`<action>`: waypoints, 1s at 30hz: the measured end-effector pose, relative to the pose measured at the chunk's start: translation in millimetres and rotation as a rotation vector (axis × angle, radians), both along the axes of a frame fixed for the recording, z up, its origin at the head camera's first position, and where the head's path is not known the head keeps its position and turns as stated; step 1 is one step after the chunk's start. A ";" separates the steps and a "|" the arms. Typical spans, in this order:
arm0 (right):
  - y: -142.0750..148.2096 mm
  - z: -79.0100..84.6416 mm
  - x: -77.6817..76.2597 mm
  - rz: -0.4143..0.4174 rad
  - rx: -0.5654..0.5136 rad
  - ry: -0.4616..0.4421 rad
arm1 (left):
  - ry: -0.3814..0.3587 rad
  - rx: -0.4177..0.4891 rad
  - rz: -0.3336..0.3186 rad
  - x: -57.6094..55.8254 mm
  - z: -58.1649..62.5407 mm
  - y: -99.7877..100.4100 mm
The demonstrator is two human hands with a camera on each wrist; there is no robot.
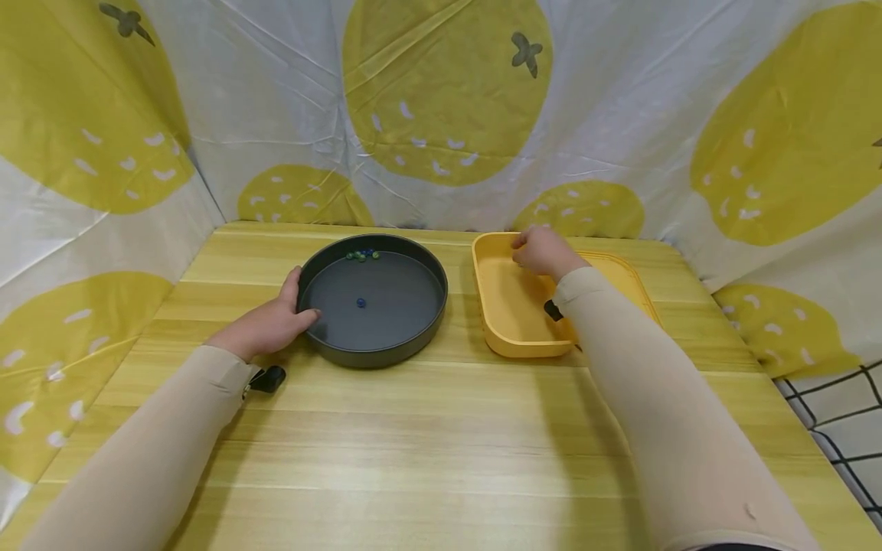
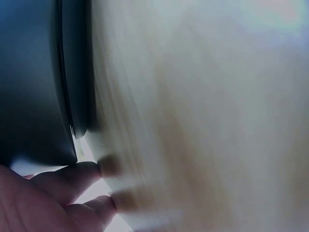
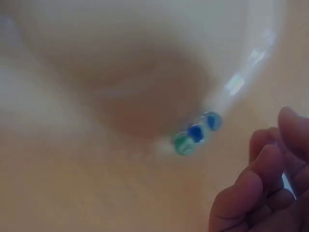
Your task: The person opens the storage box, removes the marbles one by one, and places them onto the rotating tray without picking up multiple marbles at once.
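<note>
My left hand point(image 1: 272, 325) grips the left side of a dark round cake pan point(image 1: 406, 295), with the thumb over the rim and the fingers along the outer wall. Several green and blue marbles point(image 1: 361, 255) lie against the pan's far wall, and a single blue marble point(image 1: 361, 303) sits near its middle. Above the far part of a yellow rectangular tray point(image 1: 530, 350) is my right hand point(image 1: 544, 252), its fingers loosely bent. The right wrist view shows three glass marbles point(image 3: 197, 133), green and blue, in a row beside its fingertips, with nothing visible between the fingers.
Partly under the right forearm, a flat yellow lid-like piece point(image 1: 623, 275) lies right of the tray. A wooden table point(image 1: 413, 451) carries everything. Patterned cloth point(image 1: 276, 84) hangs behind and at both sides. A black wire grid point(image 1: 837, 413) stands past the right edge.
</note>
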State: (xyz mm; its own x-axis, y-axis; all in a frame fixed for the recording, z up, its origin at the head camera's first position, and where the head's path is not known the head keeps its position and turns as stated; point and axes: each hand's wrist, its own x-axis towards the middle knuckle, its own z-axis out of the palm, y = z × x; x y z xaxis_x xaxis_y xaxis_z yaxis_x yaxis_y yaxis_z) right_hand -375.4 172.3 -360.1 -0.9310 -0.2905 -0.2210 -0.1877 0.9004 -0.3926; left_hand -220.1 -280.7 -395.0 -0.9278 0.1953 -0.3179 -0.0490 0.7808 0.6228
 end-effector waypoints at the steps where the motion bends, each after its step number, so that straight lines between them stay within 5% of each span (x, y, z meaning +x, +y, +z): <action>1: 2.0 -2.2 -1.6 0.001 0.029 0.006 | 0.001 -0.003 0.001 -0.1 0.1 0.0; 7: -2.3 -10.0 -5.6 0.068 0.262 0.102 | -0.004 0.001 0.011 -1.1 -1.0 0.0; 12: -7.9 -18.7 -8.4 0.048 0.331 0.119 | -0.013 0.021 0.019 -1.1 -1.8 0.2; 23: -10.7 -18.9 -5.4 0.079 0.325 0.133 | -0.014 0.001 0.012 -2.3 -0.9 0.5; 30: -14.2 -12.9 0.1 0.111 0.180 0.105 | -0.024 0.007 0.019 -1.9 -2.2 -1.1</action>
State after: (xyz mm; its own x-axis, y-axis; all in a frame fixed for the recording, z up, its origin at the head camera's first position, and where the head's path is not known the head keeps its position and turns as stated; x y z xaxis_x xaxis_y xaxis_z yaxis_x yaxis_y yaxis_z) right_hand -375.3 158.2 -373.1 -0.9161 -0.3574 -0.1818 -0.3213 0.9255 -0.2005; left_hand -222.0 -281.8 -397.2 -0.9234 0.1800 -0.3390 -0.0788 0.7754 0.6266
